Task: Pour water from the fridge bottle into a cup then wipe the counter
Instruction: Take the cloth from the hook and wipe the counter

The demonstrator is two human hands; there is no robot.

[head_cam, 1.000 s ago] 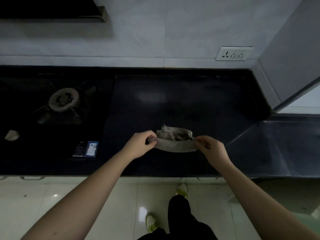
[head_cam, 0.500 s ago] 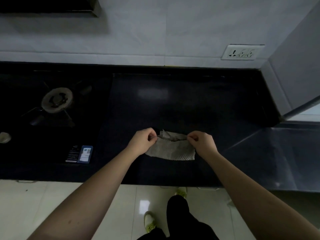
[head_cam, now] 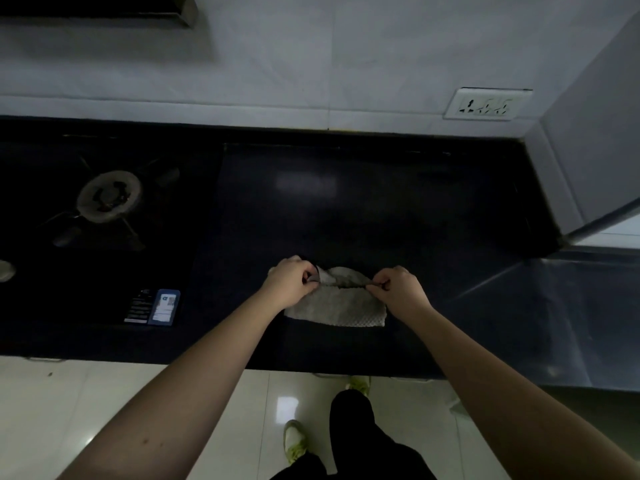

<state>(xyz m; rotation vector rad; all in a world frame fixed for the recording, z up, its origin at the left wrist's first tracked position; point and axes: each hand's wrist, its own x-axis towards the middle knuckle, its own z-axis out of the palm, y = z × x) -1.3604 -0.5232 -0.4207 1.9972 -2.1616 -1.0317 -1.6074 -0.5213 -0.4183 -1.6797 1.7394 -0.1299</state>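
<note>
Now both hands pinch the far edge of the grey cloth [head_cam: 337, 306], the left hand [head_cam: 292, 282] at its left corner, the right hand [head_cam: 398, 289] at its right; the cloth lies on the dark counter [head_cam: 381, 209], right of the gas burner [head_cam: 109, 195].

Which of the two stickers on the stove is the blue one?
The right sticker, nearer the left hand; the sticker beside it is black.
</note>
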